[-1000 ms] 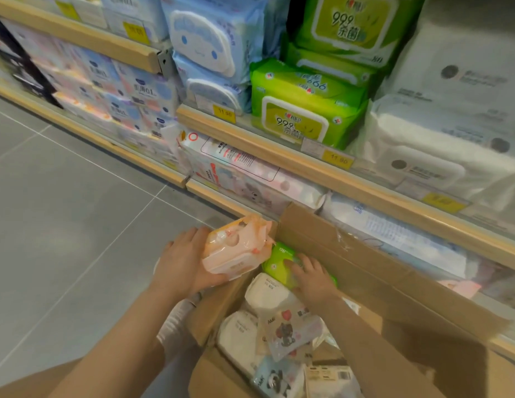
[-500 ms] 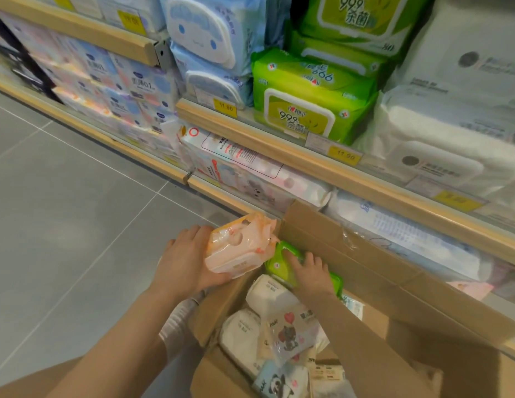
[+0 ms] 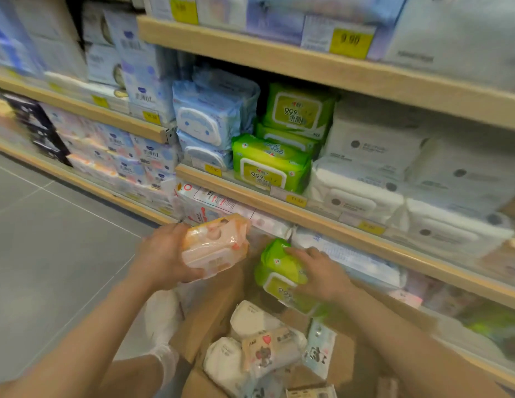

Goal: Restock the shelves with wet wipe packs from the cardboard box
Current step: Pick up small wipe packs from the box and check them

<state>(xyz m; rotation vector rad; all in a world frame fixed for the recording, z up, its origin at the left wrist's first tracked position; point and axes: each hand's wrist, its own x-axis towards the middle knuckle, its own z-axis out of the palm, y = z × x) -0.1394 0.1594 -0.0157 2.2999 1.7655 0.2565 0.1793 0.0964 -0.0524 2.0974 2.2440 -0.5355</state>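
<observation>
Left hand: the left hand holds an orange pack from its left side, thumb under the near edge, grip clamped on the pack, above the box's left flap.
Right hand: the right hand lies on top of a green pack, fingers curled over its upper end, grip clamped on it.
Green pack: held tilted above the open cardboard box, just in front of the lowest shelf.
Box: on the floor against the shelves; inside lie white packs and small packs with cartoon prints.
Shelves: the middle shelf carries matching green packs, blue packs to their left and white packs to their right.
Price tags: yellow tags sit along the shelf edges.
Floor: grey tiles to the left.
</observation>
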